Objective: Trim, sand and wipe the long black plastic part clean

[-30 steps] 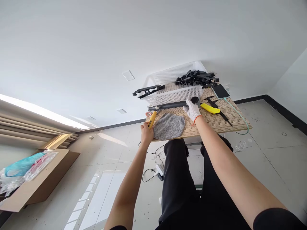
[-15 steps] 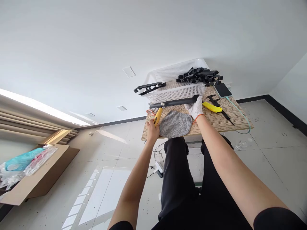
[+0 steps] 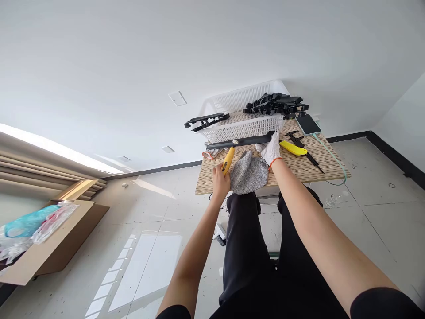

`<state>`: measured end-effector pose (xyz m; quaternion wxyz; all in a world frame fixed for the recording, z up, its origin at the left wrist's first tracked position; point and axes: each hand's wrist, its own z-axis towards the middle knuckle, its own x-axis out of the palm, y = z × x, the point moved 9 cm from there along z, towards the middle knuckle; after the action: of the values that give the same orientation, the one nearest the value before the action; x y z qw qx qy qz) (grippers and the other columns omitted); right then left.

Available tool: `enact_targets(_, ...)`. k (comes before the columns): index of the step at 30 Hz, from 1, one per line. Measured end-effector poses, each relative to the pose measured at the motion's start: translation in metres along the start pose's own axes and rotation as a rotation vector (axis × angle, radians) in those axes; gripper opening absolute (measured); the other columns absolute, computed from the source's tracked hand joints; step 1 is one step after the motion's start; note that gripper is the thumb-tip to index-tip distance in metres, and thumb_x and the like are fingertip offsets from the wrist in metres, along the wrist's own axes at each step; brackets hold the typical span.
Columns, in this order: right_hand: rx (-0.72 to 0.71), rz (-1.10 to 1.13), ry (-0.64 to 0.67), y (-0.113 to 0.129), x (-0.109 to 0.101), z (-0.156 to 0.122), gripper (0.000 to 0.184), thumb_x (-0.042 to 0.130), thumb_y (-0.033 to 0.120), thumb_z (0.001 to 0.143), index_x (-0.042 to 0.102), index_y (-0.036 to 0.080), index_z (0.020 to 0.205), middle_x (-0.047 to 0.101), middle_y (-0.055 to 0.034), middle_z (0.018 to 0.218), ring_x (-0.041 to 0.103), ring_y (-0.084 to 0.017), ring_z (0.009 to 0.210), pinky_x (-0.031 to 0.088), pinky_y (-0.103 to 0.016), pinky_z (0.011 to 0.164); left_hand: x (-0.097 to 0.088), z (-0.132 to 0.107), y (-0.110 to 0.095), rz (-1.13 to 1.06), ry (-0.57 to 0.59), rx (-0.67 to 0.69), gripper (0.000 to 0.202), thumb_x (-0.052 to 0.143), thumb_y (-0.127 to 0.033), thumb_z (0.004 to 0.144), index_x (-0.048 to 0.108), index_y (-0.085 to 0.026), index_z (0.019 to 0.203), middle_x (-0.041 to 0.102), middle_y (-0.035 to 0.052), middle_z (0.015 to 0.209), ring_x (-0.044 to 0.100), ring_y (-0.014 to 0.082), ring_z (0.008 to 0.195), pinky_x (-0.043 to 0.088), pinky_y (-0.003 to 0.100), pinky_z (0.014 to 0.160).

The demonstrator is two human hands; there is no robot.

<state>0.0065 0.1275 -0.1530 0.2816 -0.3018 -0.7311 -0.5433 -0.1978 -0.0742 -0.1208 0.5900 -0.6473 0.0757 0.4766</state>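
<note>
Two hands [image 3: 221, 182] [image 3: 271, 151], yellow tool [image 3: 228, 160], black strip [image 3: 250, 141] between basket [image 3: 237, 130] and table edge [image 3: 205, 188]

From the grey cloth [image 3: 250, 176] as clock centre, the bare left hand [image 3: 221, 181] at 9 o'clock grips a yellow tool [image 3: 228, 160], its pale tip [image 3: 235, 142] against a black strip [image 3: 254, 141] at 12 o'clock, whose far end the gloved right hand [image 3: 270, 151] holds at 2 o'clock.
</note>
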Motion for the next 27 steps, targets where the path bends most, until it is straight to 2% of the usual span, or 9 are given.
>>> enact_targets(5, 0.032, 0.046, -0.028, -0.006, -0.002, 0.004, 0.063, 0.044, 0.084, 0.091, 0.063, 0.024, 0.101, 0.07, -0.0027, 0.084, 0.063, -0.014, 0.063, 0.056, -0.026, 0.049, 0.008, -0.005, -0.01, -0.012, 0.005, 0.028, 0.038, 0.056, -0.019, 0.097, 0.048, -0.02, 0.134, 0.053, 0.0167, 0.13, 0.059, 0.0299, 0.118, 0.049, 0.052, 0.109)
enact_targets(15, 0.043, 0.061, -0.004, -0.007, 0.0, 0.005, 0.062, 0.041, 0.081, 0.095, 0.063, 0.024, 0.107, 0.072, -0.0053, 0.089, 0.068, -0.017, 0.069, 0.058, -0.027, 0.051, 0.022, -0.014, -0.027, -0.06, 0.007, 0.087, 0.037, 0.054, -0.019, 0.099, 0.047, -0.02, 0.135, 0.051, 0.0169, 0.131, 0.058, 0.0287, 0.121, 0.048, 0.048, 0.11)
enact_targets(22, 0.033, 0.098, 0.001, -0.002, 0.004, 0.0, 0.065, 0.034, 0.074, 0.103, 0.063, 0.019, 0.123, 0.074, -0.0077, 0.096, 0.07, -0.017, 0.084, 0.062, -0.033, 0.072, 0.032, -0.017, -0.034, -0.13, -0.02, 0.117, 0.037, 0.054, -0.013, 0.097, 0.048, -0.02, 0.133, 0.051, 0.0155, 0.129, 0.059, 0.0271, 0.117, 0.048, 0.049, 0.11)
enact_targets(27, 0.013, 0.101, 0.002, -0.004, 0.001, 0.006, 0.063, 0.036, 0.073, 0.102, 0.064, 0.022, 0.126, 0.074, -0.0101, 0.107, 0.073, -0.021, 0.096, 0.064, -0.039, 0.078, 0.042, -0.018, -0.042, -0.136, -0.016, 0.128, 0.037, 0.055, -0.014, 0.097, 0.049, -0.021, 0.132, 0.052, 0.0149, 0.126, 0.06, 0.0263, 0.112, 0.05, 0.046, 0.106)
